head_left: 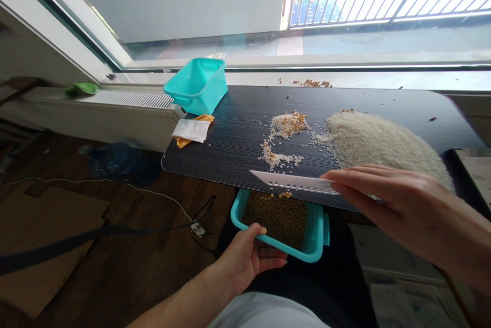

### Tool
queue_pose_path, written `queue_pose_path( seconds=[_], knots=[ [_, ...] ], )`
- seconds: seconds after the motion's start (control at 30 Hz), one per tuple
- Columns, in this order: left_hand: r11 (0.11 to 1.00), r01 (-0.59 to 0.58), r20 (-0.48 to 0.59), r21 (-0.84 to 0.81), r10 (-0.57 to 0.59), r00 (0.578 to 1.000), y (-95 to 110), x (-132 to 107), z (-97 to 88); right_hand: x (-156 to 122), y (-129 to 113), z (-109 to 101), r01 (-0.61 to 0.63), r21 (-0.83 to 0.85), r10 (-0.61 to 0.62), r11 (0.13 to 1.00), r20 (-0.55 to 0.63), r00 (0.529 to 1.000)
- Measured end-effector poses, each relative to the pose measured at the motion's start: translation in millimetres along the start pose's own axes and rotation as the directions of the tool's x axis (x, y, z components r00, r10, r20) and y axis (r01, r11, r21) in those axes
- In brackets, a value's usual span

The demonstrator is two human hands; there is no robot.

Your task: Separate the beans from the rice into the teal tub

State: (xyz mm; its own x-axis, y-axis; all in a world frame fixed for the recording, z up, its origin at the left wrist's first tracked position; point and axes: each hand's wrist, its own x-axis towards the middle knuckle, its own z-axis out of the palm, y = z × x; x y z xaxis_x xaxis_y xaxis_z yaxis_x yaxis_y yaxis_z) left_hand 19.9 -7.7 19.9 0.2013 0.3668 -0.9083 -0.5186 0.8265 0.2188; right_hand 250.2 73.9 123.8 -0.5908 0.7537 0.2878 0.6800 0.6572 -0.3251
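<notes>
My left hand (249, 254) grips the near rim of a teal plastic container (268, 241), thumb over the edge and fingers beneath. The container sits below the table's front edge, with many round tan dried peas (276, 218) inside. In my right hand (399, 200) is a white slotted plastic scraper (295, 180), pinched at its right end above the front edge. Several peas (285, 195) lie just under the blade. Beyond it is a small pile of rice mixed with peas (287, 124). A large rice heap (379, 138) lies behind my right hand.
A second teal container (199, 87) stands at the dark table's (233, 138) back left corner. Near it lies a white folded tissue (192, 130) on an orange cloth (184, 141). Stray peas (314, 83) rest by the windowsill. A large blue bottle (115, 161) lies on the floor.
</notes>
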Motion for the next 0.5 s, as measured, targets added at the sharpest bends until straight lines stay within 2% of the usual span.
queue_pose_path(
  seconds=[0.1, 0.27, 0.5],
  knots=[
    [1.0, 0.0, 0.007, 0.002, 0.0, 1.0, -0.6, 0.0, 0.3, -3.7, 1.4, -1.1, -0.01, -0.014, 0.01, 1.0, -0.022, 1.0],
    [1.0, -0.002, -0.002, 0.016, 0.002, 1.0, -1.2, -0.2, 2.2, -8.5, 0.8, -1.4, -0.036, 0.071, 0.036, 0.997, -0.007, 0.999],
    [1.0, 0.007, 0.0, 0.018, -0.007, 1.0, -1.2, -0.5, 3.4, -11.9, 0.1, -5.3, -0.068, 0.1, 0.068, 0.993, 0.003, 0.998]
  ],
)
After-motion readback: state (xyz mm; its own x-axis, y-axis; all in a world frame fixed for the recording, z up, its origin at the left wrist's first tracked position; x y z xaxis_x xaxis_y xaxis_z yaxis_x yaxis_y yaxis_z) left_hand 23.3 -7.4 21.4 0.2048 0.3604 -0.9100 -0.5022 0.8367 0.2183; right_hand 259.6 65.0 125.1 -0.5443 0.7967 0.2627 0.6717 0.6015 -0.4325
